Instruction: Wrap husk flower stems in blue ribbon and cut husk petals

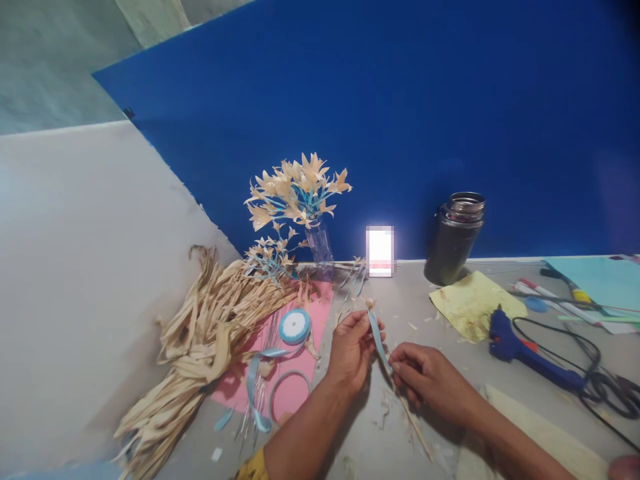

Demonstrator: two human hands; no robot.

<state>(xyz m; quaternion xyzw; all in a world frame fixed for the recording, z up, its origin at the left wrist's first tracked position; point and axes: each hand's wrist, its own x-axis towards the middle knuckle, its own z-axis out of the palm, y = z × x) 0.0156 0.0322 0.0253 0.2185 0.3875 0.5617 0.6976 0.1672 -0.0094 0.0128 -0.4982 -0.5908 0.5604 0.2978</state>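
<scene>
My left hand [351,352] pinches a thin straw-coloured stem [416,427] near its top, where a small pale husk tip [370,303] sticks out. A strip of light blue ribbon [377,337] lies along the stem, running from that tip down to my right hand [425,377]. The fingers of my right hand are closed on the ribbon's lower end, against the stem. Below both hands the stem slants down to the right, its bare end over the table. Parts of the stem are hidden behind the fingers.
Left: dried husk bundle [200,347], pink sheet [295,393], blue ribbon spool [294,327], husk flowers [300,183] in a clear bottle [319,247]. Right: dark flask [454,240], yellow paper [465,303], blue glue gun [530,357] with a looped black cord. A bright blurred-out rectangle [380,250] stands behind.
</scene>
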